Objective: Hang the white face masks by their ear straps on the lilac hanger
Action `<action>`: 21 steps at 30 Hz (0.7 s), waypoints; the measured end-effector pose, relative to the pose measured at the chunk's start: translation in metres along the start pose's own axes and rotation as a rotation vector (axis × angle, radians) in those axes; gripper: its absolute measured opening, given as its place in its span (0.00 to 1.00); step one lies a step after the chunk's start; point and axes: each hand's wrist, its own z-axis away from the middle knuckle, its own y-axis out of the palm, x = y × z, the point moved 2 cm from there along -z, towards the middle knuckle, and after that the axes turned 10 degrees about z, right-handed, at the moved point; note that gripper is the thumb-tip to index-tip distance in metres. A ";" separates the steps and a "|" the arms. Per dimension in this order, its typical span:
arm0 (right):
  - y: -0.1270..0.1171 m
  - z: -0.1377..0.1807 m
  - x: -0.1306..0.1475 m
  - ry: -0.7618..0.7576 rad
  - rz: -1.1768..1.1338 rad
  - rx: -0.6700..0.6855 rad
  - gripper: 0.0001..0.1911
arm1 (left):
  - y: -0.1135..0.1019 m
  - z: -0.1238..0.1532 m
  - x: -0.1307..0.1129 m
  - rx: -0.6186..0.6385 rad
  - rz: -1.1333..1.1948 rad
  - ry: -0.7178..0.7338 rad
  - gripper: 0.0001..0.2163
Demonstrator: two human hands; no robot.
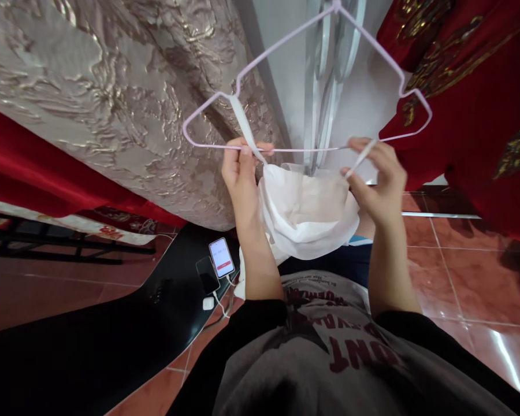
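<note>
White strappy garment (307,214), seen from the head camera: it hangs bunched between the two hands, just below the bottom bar of a pale lilac wire hanger (286,150), in front of the person's chest.

One strap (242,121) runs up from the cloth and sits in the notch on the hanger's left shoulder. The left hand (240,170) has its grip closed, pinching that strap against the bottom bar with thumb and fingers. The right hand (381,185) is also closed, holding the other strap (360,157) between thumb and forefinger near the bar. That strap lies below the hanger's right shoulder and is not looped over it.

Judged from this, the hanging looks about half done: the left side is hooked on, and the right strap is yet to go over its notch. The hanger's top reaches up beside a metal rack pole (325,75) to the frame's upper edge; whether it is hooked on anything cannot be told.

Around this, a beige embossed fabric (112,104) hangs to the left and a red embroidered garment (481,115) to the right. Lower left, a lit phone (222,257) lies on a black glossy worktop (112,346) above the red tiled floor (459,271).
</note>
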 end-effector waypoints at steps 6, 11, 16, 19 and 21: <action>-0.043 0.003 -0.100 0.096 -0.086 -0.541 0.30 | -0.005 -0.006 0.005 0.027 0.064 0.131 0.14; -0.066 -0.041 -0.075 0.135 -0.112 -0.231 0.20 | -0.004 -0.004 0.008 0.031 0.101 0.071 0.12; -0.068 -0.077 0.000 0.027 0.010 -0.038 0.09 | -0.001 -0.002 0.007 -0.012 0.151 0.017 0.11; -0.058 -0.073 0.020 -0.147 0.036 -0.266 0.16 | 0.003 0.002 0.003 -0.048 0.133 -0.021 0.09; -0.046 -0.059 0.027 -0.250 -0.007 -0.446 0.17 | 0.005 0.005 0.000 -0.064 0.085 -0.042 0.10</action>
